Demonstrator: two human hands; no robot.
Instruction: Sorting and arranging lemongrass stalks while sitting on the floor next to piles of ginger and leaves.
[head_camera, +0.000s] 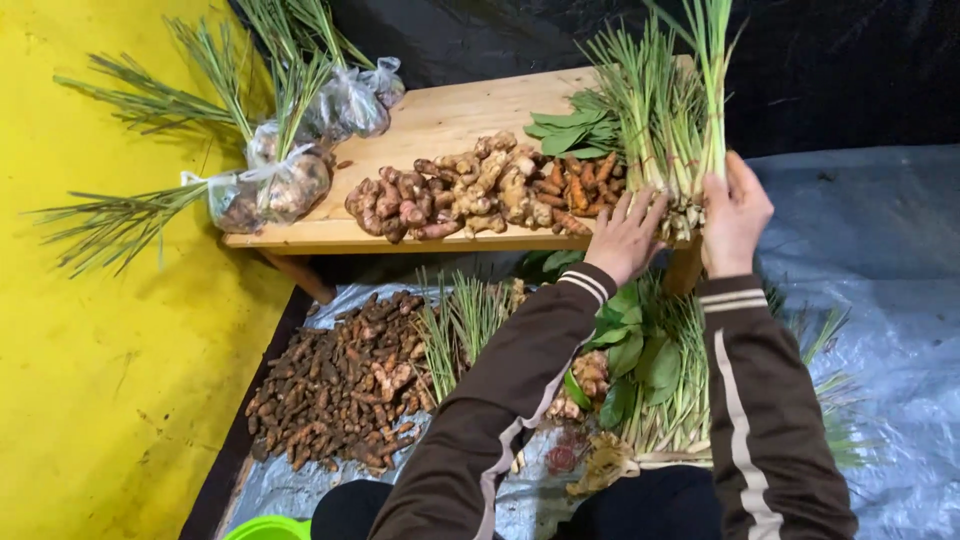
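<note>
Nearest: green plastic rim (268, 528) at the bottom edge, partly cut off.

On the grey sheet (880, 330) spread over the floor:
- heap of small dark-brown roots (340, 385), loose, unsorted, close to the sheet's left edge where the yellow floor (110, 380) begins;
- loose lemongrass stalks (460, 320) and broad green leaves (635, 350) under the forearms, with a few pale ginger pieces (590, 372) among them;
- more stalks lying flat toward the right sleeve. Judged: this floor stock is not yet laid out.

Hands, at the front right corner of the tabletop (440, 120):
- left hand (625, 235), fingers spread and flat, pressing the base of the lemongrass bundle (665, 120);
- right hand (735, 215), fingers curled round the same bundle's root end from the right side, holding it upright-leaning.
The bundle stands right at the tabletop's front edge, root ends overhanging slightly.

On the tabletop, already laid out by judgement: a row of ginger and pink-tipped rhizomes (440, 195), orange turmeric pieces (575, 190), a small stack of green leaves (570, 130) behind.

Far left: tied clear bags (290, 185) of roots with lemongrass tops fanning over the tabletop's left edge.

Open room: bare wood at the back centre of the tabletop; bare sheet to the right. The front edge is crowded. Dark cloth (850, 70) closes the rear.
</note>
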